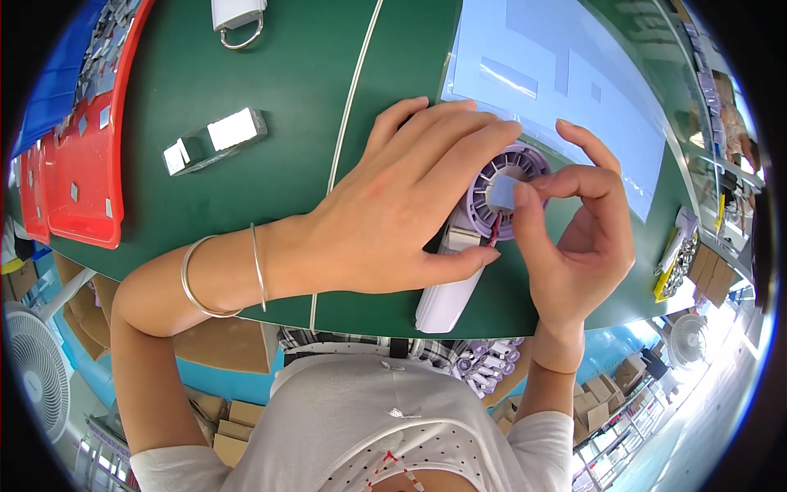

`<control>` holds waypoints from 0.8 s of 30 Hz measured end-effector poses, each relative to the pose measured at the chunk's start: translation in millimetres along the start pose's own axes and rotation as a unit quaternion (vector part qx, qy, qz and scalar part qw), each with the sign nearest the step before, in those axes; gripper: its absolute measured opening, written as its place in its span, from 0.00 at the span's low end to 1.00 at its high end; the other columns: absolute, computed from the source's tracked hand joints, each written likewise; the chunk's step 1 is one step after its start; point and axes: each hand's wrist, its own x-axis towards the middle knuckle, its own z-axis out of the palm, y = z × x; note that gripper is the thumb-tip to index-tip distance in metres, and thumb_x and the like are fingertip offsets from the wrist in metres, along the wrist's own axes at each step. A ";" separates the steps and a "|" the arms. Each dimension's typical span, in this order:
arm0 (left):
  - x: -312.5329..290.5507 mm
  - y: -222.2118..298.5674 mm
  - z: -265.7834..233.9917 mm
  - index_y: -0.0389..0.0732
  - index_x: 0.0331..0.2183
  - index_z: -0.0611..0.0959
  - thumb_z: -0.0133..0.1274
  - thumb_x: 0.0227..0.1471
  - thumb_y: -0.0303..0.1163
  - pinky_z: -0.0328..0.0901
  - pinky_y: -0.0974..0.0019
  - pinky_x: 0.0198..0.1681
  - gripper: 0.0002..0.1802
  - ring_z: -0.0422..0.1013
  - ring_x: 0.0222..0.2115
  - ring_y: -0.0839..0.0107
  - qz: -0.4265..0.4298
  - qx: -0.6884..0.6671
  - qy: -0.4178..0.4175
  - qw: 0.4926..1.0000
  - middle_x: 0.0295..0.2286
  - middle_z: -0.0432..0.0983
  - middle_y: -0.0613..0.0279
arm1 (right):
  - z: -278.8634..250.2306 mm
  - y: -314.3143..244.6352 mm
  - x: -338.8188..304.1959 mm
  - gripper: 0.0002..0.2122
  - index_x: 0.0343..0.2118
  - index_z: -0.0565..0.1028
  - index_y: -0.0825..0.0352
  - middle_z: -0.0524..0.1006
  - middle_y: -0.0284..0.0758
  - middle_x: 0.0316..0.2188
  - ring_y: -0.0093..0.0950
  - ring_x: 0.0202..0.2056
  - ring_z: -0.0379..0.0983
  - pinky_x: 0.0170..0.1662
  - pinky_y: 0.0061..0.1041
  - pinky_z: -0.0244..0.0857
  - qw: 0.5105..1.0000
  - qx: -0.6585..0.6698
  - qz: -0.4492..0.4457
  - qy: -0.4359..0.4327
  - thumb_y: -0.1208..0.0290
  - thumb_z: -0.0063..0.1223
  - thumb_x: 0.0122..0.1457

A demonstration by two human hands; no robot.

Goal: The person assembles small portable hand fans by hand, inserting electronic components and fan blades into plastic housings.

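A small handheld fan with a purple round head (478, 199) and a white handle (449, 299) lies on the green table in front of me. My left hand (393, 197) covers its neck, with fingers along the far side of the head and the thumb near the handle, steadying it. Red and dark wires show below the hub. Between the thumb and forefinger of my right hand (589, 238) is a small grey-blue square piece (502, 194), pinched over the middle of the fan head. Whether the piece touches the hub, I cannot tell.
At the left stands a red tray (117, 172) with many small square pieces. A clear block with white patches (215, 141) and a white object with a metal loop (238, 11) lie nearby. Pale blue sheets (574, 82) cover the far right. Several purple-white fans (492, 365) sit below the table edge.
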 end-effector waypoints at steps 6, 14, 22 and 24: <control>-1.2 0.2 0.1 0.34 0.59 0.64 0.68 0.37 0.39 0.50 0.43 0.62 0.50 0.59 0.61 0.48 -0.004 0.004 -0.004 1.000 0.58 0.64 0.49 | -0.3 0.2 -1.2 0.09 0.31 0.73 0.73 0.73 0.55 0.49 0.19 0.32 0.75 0.39 0.19 0.68 1.000 -0.007 -0.001 0.003 0.89 0.59 0.47; -1.7 0.1 0.1 0.34 0.59 0.64 0.68 0.37 0.39 0.50 0.43 0.62 0.50 0.59 0.60 0.48 -0.002 0.004 -0.004 1.000 0.58 0.64 0.49 | 0.9 0.2 -2.1 0.09 0.31 0.73 0.73 0.72 0.54 0.51 0.19 0.31 0.75 0.38 0.17 0.67 1.000 -0.012 -0.016 0.008 0.89 0.59 0.48; -0.2 -0.6 1.8 0.35 0.60 0.64 0.67 0.37 0.37 0.50 0.43 0.62 0.50 0.59 0.60 0.48 0.001 0.002 -0.006 1.000 0.58 0.64 0.49 | 8.0 -8.9 0.4 0.11 0.31 0.74 0.70 0.79 0.38 0.32 0.33 0.42 0.76 0.60 0.46 0.56 0.979 -0.164 -0.112 0.038 0.85 0.63 0.43; -0.2 -0.6 0.4 0.35 0.60 0.64 0.67 0.36 0.36 0.50 0.43 0.63 0.50 0.59 0.61 0.48 0.002 0.000 -0.006 1.000 0.58 0.64 0.49 | 9.4 -10.5 1.1 0.12 0.31 0.74 0.68 0.78 0.35 0.28 0.36 0.45 0.75 0.63 0.50 0.50 0.972 -0.196 -0.123 0.048 0.83 0.64 0.43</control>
